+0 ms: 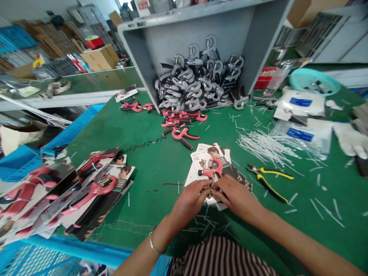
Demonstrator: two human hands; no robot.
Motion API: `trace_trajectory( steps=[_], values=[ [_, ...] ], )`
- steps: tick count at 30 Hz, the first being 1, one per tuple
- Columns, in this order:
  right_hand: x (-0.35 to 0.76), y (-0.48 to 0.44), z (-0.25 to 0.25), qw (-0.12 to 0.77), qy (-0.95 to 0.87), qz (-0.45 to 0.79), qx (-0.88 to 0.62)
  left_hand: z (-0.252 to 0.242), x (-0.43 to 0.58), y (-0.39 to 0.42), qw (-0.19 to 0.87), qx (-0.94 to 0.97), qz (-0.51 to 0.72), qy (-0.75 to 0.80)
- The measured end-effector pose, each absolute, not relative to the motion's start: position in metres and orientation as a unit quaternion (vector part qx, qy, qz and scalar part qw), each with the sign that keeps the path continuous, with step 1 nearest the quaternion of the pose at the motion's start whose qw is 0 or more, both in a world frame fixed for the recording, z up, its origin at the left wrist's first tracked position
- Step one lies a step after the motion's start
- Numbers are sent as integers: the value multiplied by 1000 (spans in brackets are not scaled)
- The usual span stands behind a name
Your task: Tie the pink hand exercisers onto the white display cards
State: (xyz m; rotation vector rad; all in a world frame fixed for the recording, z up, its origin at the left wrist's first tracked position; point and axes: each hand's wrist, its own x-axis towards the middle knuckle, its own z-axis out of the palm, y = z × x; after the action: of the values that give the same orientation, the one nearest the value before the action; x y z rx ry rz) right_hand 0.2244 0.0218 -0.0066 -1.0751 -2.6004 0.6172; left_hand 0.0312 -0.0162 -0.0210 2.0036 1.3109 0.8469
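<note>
A red hand grip strengthener (217,167) with a metal spring and a black knob lies on a stack of printed cards (192,173) in front of me. My left hand (193,197) is closed around its lower part from the left. From the right, my right hand (234,195) pinches the same part, its fingertips almost meeting the left ones. The handles are mostly hidden under my fingers, and any small tie between them cannot be made out. Yellow-and-black pliers (270,182) lie open to the right of my right hand.
A grey crate (198,23) on its side holds many grey grip strengtheners (192,86). Red ones (181,134) lie before it. Carded red ones (94,191) are piled at left. White zip ties (264,147), plastic bags (301,134), a white glove (349,138) and a turquoise basket (314,78) occupy the right.
</note>
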Motion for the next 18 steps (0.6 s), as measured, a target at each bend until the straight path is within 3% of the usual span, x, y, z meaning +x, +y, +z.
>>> trace_trajectory(
  steps=[5, 9, 12, 18],
  values=[
    [218, 18, -7, 140, -891, 212, -376, -10, 37, -17, 259, 762, 287, 519],
    [228, 18, -10, 145, -886, 204, -390, 3, 33, -19, 215, 706, 335, 585],
    [236, 18, -12, 191, -857, 254, -405, 8, 26, -24, 214, 649, 394, 614],
    [219, 19, -14, 296, -813, 325, -382, -26, 48, -36, 216, 719, 324, 575]
  ],
)
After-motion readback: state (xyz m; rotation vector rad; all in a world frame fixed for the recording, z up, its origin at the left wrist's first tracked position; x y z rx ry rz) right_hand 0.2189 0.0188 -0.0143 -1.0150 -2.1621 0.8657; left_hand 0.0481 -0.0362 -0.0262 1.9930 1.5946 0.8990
